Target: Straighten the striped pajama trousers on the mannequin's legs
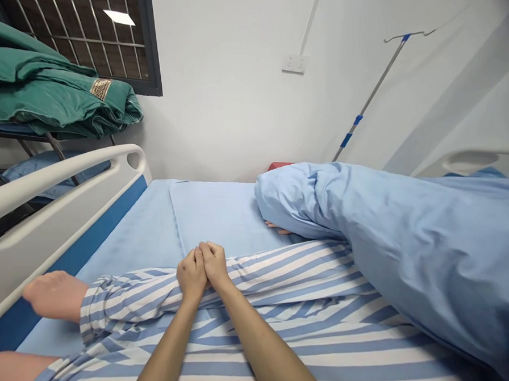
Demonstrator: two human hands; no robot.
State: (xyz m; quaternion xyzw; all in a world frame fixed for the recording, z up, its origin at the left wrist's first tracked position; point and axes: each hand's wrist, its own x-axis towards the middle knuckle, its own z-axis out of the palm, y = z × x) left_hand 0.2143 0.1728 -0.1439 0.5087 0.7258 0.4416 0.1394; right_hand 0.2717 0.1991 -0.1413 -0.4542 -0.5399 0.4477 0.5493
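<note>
Two legs in blue-and-white striped trousers (pixel 284 274) lie stretched across the bed, with a bare foot (pixel 57 294) at the left. My left hand (pixel 191 275) rests on the lower part of the far leg, its fingers curled closed. Pressed against it on the right, my right hand (pixel 214 265) is likewise closed on the same leg, thumb sides together. The undersides of both hands are hidden, so whether they grip cloth or leg does not show. A light blue quilt (pixel 388 223) covers the person's upper body; fingers of another hand (pixel 277 228) stick out beneath its edge.
A cream bed rail (pixel 61 166) runs along the left end of the blue bed sheet (pixel 213 215). Green folded bedding (pixel 52 81) is piled on a rack behind it. At the far right stand a drip pole (pixel 372 90) and another bed end panel (pixel 432 164).
</note>
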